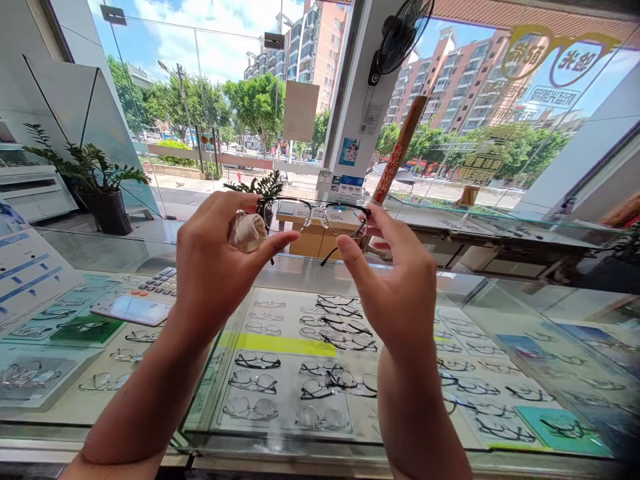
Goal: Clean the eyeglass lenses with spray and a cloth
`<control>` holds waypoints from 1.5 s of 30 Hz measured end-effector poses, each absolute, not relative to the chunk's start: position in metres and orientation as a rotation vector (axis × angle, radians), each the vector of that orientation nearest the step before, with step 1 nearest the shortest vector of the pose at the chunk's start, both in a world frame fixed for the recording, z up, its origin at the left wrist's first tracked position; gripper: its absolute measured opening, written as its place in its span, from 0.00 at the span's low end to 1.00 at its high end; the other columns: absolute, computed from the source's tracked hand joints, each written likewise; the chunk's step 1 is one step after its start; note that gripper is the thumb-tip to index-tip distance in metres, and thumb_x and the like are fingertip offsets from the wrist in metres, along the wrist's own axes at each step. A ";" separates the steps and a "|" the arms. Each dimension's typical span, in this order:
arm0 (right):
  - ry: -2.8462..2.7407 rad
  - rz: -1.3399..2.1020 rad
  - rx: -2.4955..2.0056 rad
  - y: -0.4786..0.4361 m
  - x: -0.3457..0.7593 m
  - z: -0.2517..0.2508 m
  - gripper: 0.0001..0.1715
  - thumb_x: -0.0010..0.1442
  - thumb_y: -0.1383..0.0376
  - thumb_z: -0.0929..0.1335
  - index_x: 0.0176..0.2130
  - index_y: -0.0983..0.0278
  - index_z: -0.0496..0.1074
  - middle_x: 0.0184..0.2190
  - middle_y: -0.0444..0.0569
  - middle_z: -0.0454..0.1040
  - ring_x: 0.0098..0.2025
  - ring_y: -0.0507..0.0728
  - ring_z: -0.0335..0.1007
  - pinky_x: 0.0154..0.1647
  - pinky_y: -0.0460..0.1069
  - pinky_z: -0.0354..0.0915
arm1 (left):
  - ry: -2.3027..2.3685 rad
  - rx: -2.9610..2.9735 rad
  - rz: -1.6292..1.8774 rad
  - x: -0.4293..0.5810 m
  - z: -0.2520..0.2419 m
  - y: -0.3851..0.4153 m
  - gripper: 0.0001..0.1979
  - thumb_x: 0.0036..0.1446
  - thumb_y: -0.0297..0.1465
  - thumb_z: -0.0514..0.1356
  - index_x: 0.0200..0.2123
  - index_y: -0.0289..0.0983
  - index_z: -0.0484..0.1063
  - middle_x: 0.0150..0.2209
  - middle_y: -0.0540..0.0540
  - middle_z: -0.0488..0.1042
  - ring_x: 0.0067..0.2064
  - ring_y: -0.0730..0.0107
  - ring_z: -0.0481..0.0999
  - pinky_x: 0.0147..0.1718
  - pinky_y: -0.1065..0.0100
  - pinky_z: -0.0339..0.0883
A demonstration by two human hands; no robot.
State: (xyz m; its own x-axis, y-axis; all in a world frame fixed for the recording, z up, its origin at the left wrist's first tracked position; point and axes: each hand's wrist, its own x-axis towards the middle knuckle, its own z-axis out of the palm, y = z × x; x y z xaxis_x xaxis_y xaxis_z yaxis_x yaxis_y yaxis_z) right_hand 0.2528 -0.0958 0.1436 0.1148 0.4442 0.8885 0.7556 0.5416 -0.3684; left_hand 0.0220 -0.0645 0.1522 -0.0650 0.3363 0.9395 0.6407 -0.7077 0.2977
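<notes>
You hold one pair of glasses (320,215) above the glass counter (295,270), your left hand (215,247) pinching its left side and clasping one cloth (249,231), your right hand (400,273) pinching its right side, with one calculator (161,283) lying left and one fan (400,37) far off, right of centre.

You hold a pair of glasses (319,208) up above the glass counter (280,442), your left hand (217,247) at one end of the frame, your right hand (395,267) at the other. A pale cloth (249,230) is bunched in your left hand. Toward the counter's left edge lie a phone (133,310) and, just beside it, a calculator (163,281). Rows of display frames (257,361) lie under the glass, with a green tray (540,420) near the counter's near right corner.
</notes>
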 end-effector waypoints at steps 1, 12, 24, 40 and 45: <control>-1.519 -0.331 -1.052 -0.095 0.252 0.143 0.34 0.72 0.47 0.73 0.68 0.61 0.78 0.56 0.59 0.85 0.55 0.69 0.83 0.60 0.69 0.78 | -1.082 -1.989 -1.847 0.019 0.153 -0.064 0.25 0.60 0.57 0.74 0.48 0.47 0.80 0.44 0.47 0.83 0.44 0.58 0.81 0.45 0.55 0.79; -1.549 -0.449 -0.955 -0.095 0.248 0.141 0.29 0.73 0.53 0.73 0.68 0.58 0.78 0.58 0.57 0.85 0.58 0.67 0.83 0.59 0.67 0.81 | -1.185 -2.064 -1.748 0.001 0.155 -0.061 0.27 0.58 0.58 0.75 0.50 0.46 0.84 0.46 0.47 0.87 0.44 0.56 0.85 0.46 0.56 0.79; -1.551 -0.444 -0.931 -0.095 0.249 0.142 0.28 0.73 0.54 0.74 0.68 0.58 0.77 0.57 0.56 0.85 0.58 0.67 0.83 0.61 0.67 0.81 | -1.210 -2.089 -1.711 0.002 0.156 -0.062 0.25 0.59 0.56 0.75 0.51 0.46 0.85 0.46 0.46 0.87 0.41 0.58 0.85 0.43 0.57 0.80; -1.552 -0.420 -0.960 -0.095 0.249 0.143 0.29 0.73 0.54 0.73 0.69 0.58 0.77 0.57 0.56 0.84 0.58 0.67 0.82 0.59 0.67 0.80 | -1.309 -2.080 -1.661 0.005 0.159 -0.067 0.26 0.60 0.57 0.74 0.52 0.46 0.84 0.47 0.47 0.88 0.44 0.57 0.86 0.47 0.55 0.79; -1.548 -0.394 -0.965 -0.095 0.250 0.143 0.30 0.73 0.53 0.73 0.69 0.57 0.77 0.58 0.56 0.84 0.58 0.67 0.82 0.60 0.67 0.80 | -1.280 -2.088 -1.666 0.006 0.159 -0.067 0.24 0.62 0.55 0.73 0.52 0.47 0.84 0.48 0.47 0.87 0.46 0.56 0.86 0.47 0.55 0.80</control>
State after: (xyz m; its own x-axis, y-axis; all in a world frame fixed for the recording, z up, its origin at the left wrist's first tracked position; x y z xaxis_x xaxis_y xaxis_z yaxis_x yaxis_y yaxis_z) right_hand 0.2498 -0.0945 0.1433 0.0539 0.3518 0.9345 0.7555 0.5976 -0.2685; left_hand 0.0055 -0.0671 0.1592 0.0017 0.5039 0.8638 0.7047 -0.6135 0.3565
